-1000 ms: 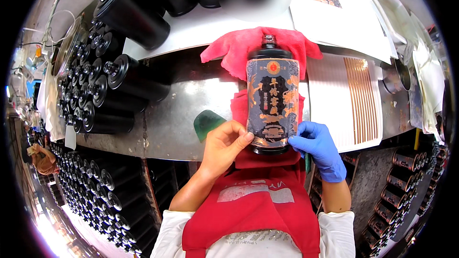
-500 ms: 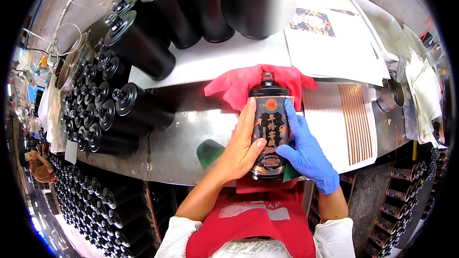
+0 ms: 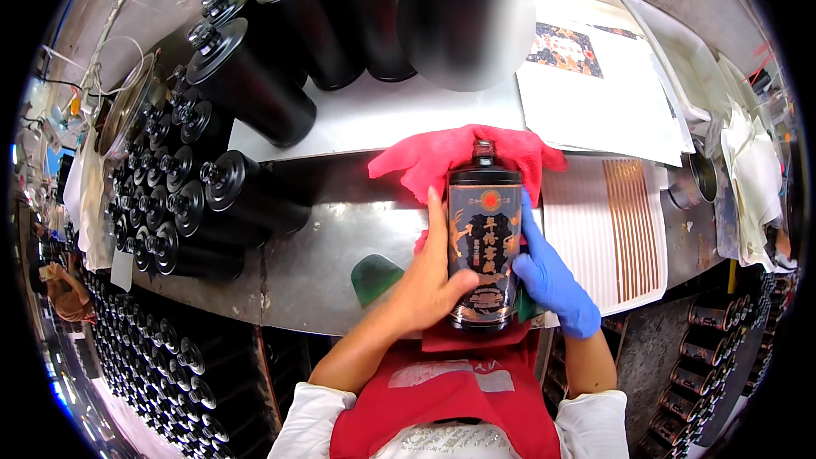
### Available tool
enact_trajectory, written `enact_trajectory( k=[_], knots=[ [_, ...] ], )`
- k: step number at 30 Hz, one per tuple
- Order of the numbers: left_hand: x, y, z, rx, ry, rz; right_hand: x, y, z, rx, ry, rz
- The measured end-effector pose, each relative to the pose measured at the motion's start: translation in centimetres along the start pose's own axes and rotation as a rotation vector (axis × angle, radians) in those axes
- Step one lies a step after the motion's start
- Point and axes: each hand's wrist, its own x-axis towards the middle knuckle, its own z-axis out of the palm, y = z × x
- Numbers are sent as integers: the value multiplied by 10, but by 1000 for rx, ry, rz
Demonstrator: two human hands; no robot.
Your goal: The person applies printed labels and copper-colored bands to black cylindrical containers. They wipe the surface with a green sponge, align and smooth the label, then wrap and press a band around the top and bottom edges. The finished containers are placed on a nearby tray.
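Note:
A black bottle (image 3: pixel 486 242) with a clear-looking knobbed neck stands between my hands, its dark label facing me with copper and red decoration. My bare left hand (image 3: pixel 422 285) lies along its left side, thumb over the lower label. My right hand (image 3: pixel 554 282), in a blue glove, grips the right side; its thumb is at the bottle's edge and some fingers are hidden behind. Beyond the bottle a pinkish-red cloth (image 3: pixel 408 168) lies crumpled on the metal table (image 3: pixel 314 285). A flat dark green piece (image 3: pixel 375 279) lies left of my left hand.
Several plain black bottles (image 3: pixel 251 85) stand at the far left, more (image 3: pixel 191 242) at the table's left edge. A lined white sheet with brown strips (image 3: pixel 633 229) lies at right, below white papers (image 3: pixel 586 110). Racked bottles fill both lower sides (image 3: pixel 153 348). A round blur covers one far area.
My right thumb has slid off the label's face to the bottle's right edge. The left fingers sit a little lower, and more of the label shows. The bottle stays between my hands.

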Motion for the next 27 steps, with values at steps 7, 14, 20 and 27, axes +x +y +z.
enact_trajectory(
  k=[7,14,20,27],
  knots=[
    [-71,-8,26,533,-4,166,-68,-2,27,-511,28,69],
    [-76,-8,26,656,183,240,-63,52,-37,748,315,467],
    [-84,-19,25,652,275,381,-72,-37,-8,165,361,31],
    [-105,-29,-17,930,367,155,29,-82,-3,-765,128,-686]
  ],
)
